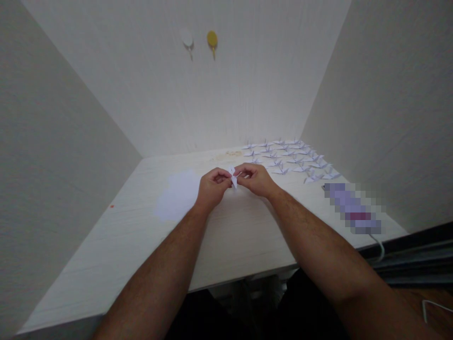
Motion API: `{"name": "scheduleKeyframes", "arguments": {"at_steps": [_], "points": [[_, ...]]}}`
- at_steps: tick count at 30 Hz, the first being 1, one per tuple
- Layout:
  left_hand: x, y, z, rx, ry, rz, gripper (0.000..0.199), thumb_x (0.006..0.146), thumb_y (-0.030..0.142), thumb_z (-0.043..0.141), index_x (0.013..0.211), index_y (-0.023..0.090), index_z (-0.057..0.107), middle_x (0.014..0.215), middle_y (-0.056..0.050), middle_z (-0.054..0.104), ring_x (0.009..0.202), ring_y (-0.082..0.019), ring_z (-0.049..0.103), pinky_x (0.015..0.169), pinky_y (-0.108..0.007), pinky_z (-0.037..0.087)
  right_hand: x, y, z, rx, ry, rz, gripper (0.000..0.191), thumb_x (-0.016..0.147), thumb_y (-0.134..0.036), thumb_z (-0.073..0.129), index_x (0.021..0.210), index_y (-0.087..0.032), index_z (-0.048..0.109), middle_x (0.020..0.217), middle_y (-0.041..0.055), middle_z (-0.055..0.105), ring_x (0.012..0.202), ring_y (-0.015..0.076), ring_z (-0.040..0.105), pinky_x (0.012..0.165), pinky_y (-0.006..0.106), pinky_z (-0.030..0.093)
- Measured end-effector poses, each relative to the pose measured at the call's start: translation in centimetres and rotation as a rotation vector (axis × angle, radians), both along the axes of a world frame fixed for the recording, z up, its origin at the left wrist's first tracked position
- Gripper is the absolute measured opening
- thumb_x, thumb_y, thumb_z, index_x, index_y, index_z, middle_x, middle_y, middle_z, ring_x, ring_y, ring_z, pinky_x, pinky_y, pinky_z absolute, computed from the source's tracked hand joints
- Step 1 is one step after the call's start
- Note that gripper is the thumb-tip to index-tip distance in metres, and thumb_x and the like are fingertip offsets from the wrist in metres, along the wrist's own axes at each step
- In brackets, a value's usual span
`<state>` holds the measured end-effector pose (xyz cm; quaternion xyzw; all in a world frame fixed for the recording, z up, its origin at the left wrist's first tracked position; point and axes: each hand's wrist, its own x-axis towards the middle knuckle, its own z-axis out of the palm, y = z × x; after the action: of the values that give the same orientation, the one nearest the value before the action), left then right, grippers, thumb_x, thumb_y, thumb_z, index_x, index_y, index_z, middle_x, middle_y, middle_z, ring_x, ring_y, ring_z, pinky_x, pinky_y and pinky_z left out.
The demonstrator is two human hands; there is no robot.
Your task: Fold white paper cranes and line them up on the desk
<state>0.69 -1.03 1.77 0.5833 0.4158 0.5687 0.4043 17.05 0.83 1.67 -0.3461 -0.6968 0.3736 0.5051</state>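
A small white paper crane is held between my two hands over the middle of the table, its wings spread towards and away from me. My left hand pinches it from the left with thumb and fingers. From the right, my right hand pinches its other side. The fingertips hide part of the folded paper. Left of my left hand lies a loose pile of white paper. Several finished white paper cranes stand in rows beyond my right hand.
A blurred-out device with a white cable lies at the table's right edge. Walls enclose the table on three sides. A white hook and a yellow hook are on the back wall. A small red spot is at left.
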Motion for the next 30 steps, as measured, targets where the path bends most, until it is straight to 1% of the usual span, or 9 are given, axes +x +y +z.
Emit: {"name": "scheduleKeyframes", "arguments": {"at_steps": [3,7,11,14,17,20,23,26,30], "points": [[0.0,0.0,0.0,0.002,-0.024,-0.011,0.012,0.062,0.016,0.072,0.071,0.017,0.063,0.061,0.002,0.065,0.055,-0.011,0.061,0.058,-0.024,0.051,0.0,0.0,0.0,0.013,-0.008,-0.026,0.01,0.071,-0.023,0.066,0.079,-0.018,0.068,0.069,-0.0006,0.065,0.059,0.0101,0.057,0.056,0.023,0.044],[0.1,-0.1,0.0,0.022,-0.037,-0.031,0.016,0.063,0.02,0.075,0.075,0.016,0.064,0.066,0.001,0.067,0.059,-0.011,0.062,0.06,-0.025,0.051,-0.1,0.0,-0.1,-0.005,0.003,-0.027,0.01,0.073,-0.027,0.066,0.079,-0.019,0.067,0.065,-0.0012,0.063,0.055,0.0099,0.055,0.052,0.023,0.043],[0.2,-0.2,-0.1,0.053,0.011,0.033,0.013,0.065,0.021,0.073,0.073,0.017,0.064,0.063,0.001,0.066,0.057,-0.011,0.061,0.056,-0.024,0.049,-0.3,0.0,-0.1,-0.019,0.019,-0.014,0.009,0.074,-0.028,0.065,0.078,-0.019,0.066,0.064,-0.0013,0.062,0.054,0.0101,0.055,0.052,0.023,0.045],[0.4,-0.4,0.0,0.073,0.025,0.07,0.011,0.066,0.021,0.072,0.071,0.017,0.064,0.061,0.001,0.065,0.054,-0.01,0.059,0.053,-0.022,0.047,-0.4,-0.1,-0.1,-0.049,0.063,0.005,0.012,0.074,-0.031,0.067,0.077,-0.019,0.064,0.062,-0.0017,0.061,0.053,0.0102,0.055,0.052,0.024,0.046],[0.8,-0.8,0.3,0.056,0.015,0.111,0.01,0.065,0.021,0.072,0.069,0.017,0.063,0.057,0.002,0.064,0.052,-0.01,0.058,0.051,-0.021,0.045,-0.6,-0.3,0.1,-0.09,0.116,0.021,0.015,0.073,-0.032,0.068,0.077,-0.019,0.062,0.06,-0.0022,0.061,0.052,0.0105,0.055,0.052,0.024,0.047],[1.1,-1.0,0.5,0.008,-0.006,0.162,0.009,0.064,0.019,0.072,0.066,0.017,0.063,0.056,0.002,0.064,0.051,-0.01,0.057,0.052,-0.021,0.045,-0.8,-0.5,0.4,-0.134,0.154,0.03,0.015,0.07,-0.031,0.069,0.075,-0.018,0.062,0.062,-0.0011,0.063,0.054,0.0114,0.058,0.055,0.025,0.049],[1.2,-1.0,0.5,-0.037,-0.047,0.178,0.008,0.062,0.018,0.072,0.064,0.016,0.064,0.058,0.001,0.065,0.054,-0.011,0.059,0.056,-0.023,0.047,-1.0,-0.6,0.5,-0.146,0.153,-0.012,0.013,0.068,-0.029,0.068,0.073,-0.017,0.064,0.064,0.0006,0.065,0.056,0.0121,0.059,0.055,0.026,0.05],[1.2,-1.0,0.5,-0.066,-0.058,0.169,0.008,0.062,0.018,0.072,0.065,0.016,0.065,0.058,0.001,0.066,0.055,-0.012,0.06,0.057,-0.024,0.047,-1.1,-0.6,0.6,-0.149,0.113,-0.105,0.01,0.067,-0.025,0.067,0.069,-0.016,0.066,0.063,0.0019,0.066,0.056,0.0126,0.059,0.055,0.026,0.049],[1.2,-1.1,0.7,-0.059,-0.017,0.139,0.012,0.066,0.025,0.074,0.066,0.016,0.066,0.059,-0.001,0.067,0.056,-0.013,0.06,0.058,-0.025,0.048,-1.1,-0.6,0.8,-0.163,0.101,-0.173,0.009,0.064,-0.023,0.067,0.068,-0.015,0.067,0.063,0.0027,0.067,0.057,0.0132,0.06,0.055,0.025,0.048]]}}
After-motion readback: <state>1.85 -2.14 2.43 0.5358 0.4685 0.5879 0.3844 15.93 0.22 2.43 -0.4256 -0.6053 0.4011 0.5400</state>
